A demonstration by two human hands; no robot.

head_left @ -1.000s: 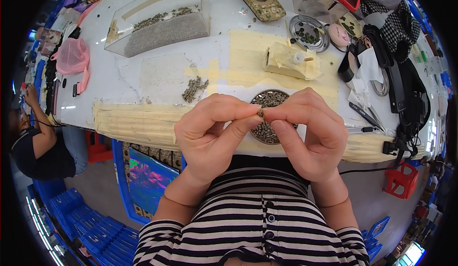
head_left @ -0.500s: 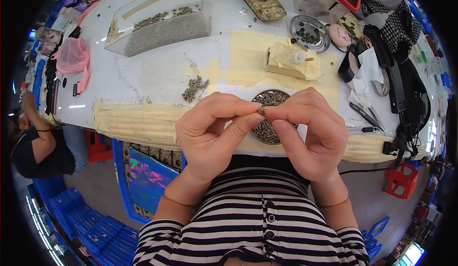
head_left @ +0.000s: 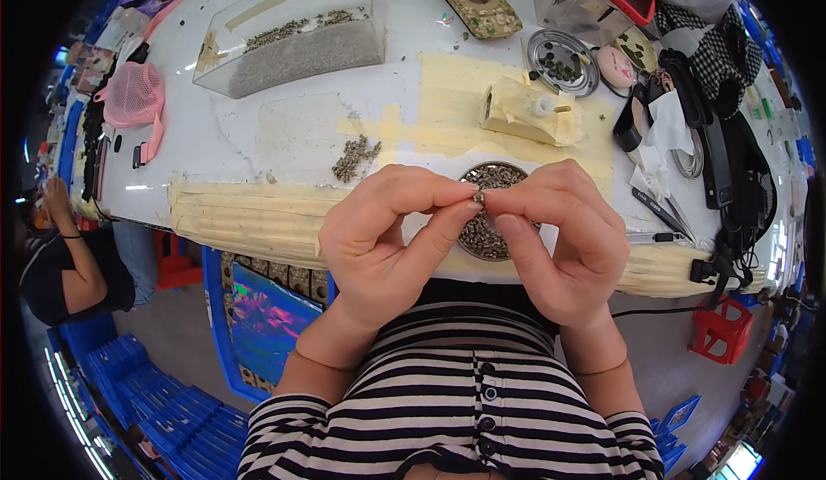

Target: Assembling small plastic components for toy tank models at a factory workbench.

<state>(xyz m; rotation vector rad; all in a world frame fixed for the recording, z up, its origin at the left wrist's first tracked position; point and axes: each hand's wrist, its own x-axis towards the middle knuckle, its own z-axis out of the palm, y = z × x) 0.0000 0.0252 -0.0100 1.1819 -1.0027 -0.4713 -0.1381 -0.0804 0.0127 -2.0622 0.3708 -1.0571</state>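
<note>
My left hand [head_left: 387, 239] and my right hand [head_left: 568, 243] meet fingertip to fingertip in front of my body. Thumbs and forefingers of both pinch one tiny metallic piece [head_left: 479, 197], too small to name closely. Directly beneath lies a round dish [head_left: 493, 163] full of small grey-brown metallic parts [head_left: 483, 237], partly hidden by my fingers. Left of it, a loose pile of similar parts [head_left: 354, 158] rests on the table.
Farther back stand a clear bin [head_left: 297, 67] of small parts, a camouflage tank hull [head_left: 478, 3], a tape-wrapped block [head_left: 529, 112] and a dish of dark green pieces [head_left: 564, 63]. Tweezers [head_left: 675, 213] and straps lie right. Another person [head_left: 73, 265] sits at far left.
The view has shifted slightly. My fingertips have changed their hold on the tiny piece a little, still pinching it over the dish. The person at far left has moved an arm.
</note>
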